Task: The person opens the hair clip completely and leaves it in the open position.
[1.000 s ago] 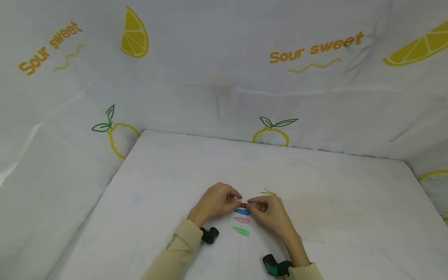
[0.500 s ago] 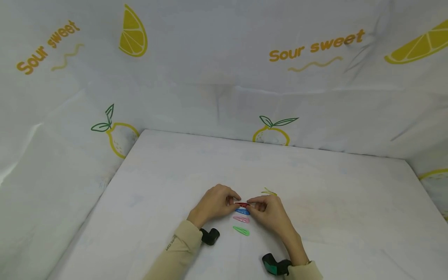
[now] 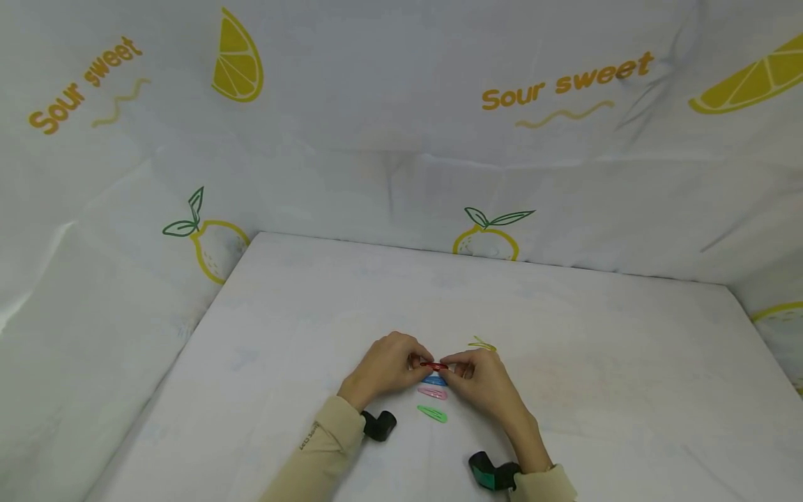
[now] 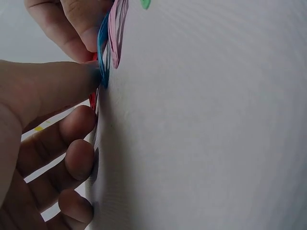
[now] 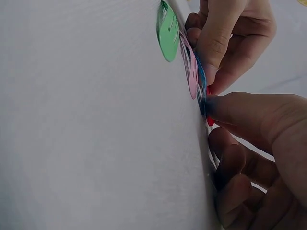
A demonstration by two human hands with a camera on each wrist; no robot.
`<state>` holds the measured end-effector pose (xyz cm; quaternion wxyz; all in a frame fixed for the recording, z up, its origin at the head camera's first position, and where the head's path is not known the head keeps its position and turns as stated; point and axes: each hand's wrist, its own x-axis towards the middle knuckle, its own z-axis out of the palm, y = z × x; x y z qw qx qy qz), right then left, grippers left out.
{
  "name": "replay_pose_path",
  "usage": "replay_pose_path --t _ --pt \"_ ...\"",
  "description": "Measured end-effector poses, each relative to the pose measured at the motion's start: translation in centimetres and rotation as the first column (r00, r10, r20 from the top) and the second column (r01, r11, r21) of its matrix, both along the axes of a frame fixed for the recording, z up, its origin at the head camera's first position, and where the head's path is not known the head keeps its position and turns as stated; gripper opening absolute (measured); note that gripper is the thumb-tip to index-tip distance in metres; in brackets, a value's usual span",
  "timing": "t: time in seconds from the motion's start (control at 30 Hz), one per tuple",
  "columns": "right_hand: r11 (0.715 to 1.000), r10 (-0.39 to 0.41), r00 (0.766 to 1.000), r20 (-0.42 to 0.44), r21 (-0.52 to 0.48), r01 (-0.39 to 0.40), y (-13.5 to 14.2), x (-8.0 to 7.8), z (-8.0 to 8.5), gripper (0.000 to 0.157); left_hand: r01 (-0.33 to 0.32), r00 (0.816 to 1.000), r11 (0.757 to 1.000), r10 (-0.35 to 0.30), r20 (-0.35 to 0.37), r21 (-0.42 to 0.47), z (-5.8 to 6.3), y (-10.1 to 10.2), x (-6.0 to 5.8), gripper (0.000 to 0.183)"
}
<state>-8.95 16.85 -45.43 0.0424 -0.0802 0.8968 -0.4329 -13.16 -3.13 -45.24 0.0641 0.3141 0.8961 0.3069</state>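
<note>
In the head view a red snap hair clip [image 3: 435, 366] lies crosswise between my two hands. My left hand [image 3: 387, 362] pinches its left end between thumb and forefinger. At its right end, the thumb and forefinger of my right hand [image 3: 486, 378] do the same. Just nearer than the red one is a blue hair clip [image 3: 434, 381], partly covered by the thumbs. A pink hair clip [image 3: 433, 394] and a green hair clip [image 3: 432, 414] follow below it in a column. Both wrist views show the thumbs close by the blue clip, with the red clip mostly hidden behind.
A yellow hair clip [image 3: 482, 344] lies beyond my right hand. The white table [image 3: 301, 300] is backed by a white cloth [image 3: 389, 84] printed with lemons. Black wrist devices [image 3: 379, 425] are worn on both forearms.
More of the red clip shows between my fingertips than a second ago, when they covered most of it. Both hands have shifted only slightly. The pink, green and yellow clips stay put.
</note>
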Motion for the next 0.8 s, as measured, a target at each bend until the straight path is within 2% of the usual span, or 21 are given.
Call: replay_pose_path --t 0.2,0.63,0.8 --pt "1.000 0.002 1.000 0.029 0.013 -0.002 -0.07 -0.04 0.16 0.013 -0.008 1.000 1.000 0.008 -0.008 0.009 -0.09 0.01 0.06 0.010" --pt "0.999 -0.009 1.000 0.022 0.054 0.008 -0.34 -0.06 0.29 0.013 -0.005 1.000 1.000 0.005 -0.023 0.010 -0.14 -0.10 0.16 0.012" --pt "0.998 -0.010 1.000 0.016 0.062 0.009 -0.38 -0.05 0.32 0.011 0.008 0.998 1.000 -0.007 -0.061 0.023 -0.25 -0.25 0.22 0.013"
